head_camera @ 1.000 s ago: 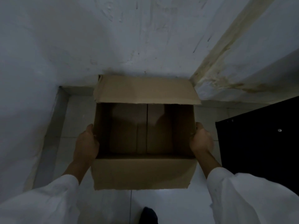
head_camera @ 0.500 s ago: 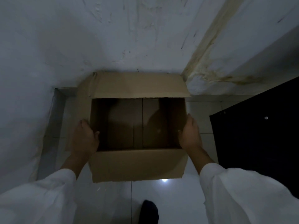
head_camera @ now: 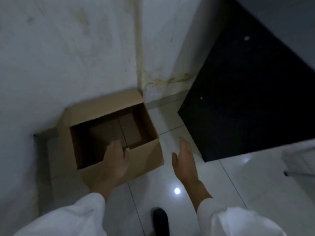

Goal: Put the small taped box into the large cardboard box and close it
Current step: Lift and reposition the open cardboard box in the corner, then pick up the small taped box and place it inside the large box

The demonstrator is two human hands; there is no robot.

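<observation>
A scuffed, stained white wall [head_camera: 68,57] fills the left. Against its foot stands the large cardboard box [head_camera: 150,157], plain brown corrugated board, open-topped, its far flap [head_camera: 105,108] leaning on the wall; the inside is dim and no print is readable. The left hand [head_camera: 114,166] hovers over the box's near rim, fingers loosely spread, holding nothing. The right hand [head_camera: 185,160] hangs open and empty just right of the box, above glossy white floor tiles [head_camera: 221,184]. A black panel [head_camera: 247,99] stands at right. The small taped box is not visible.
</observation>
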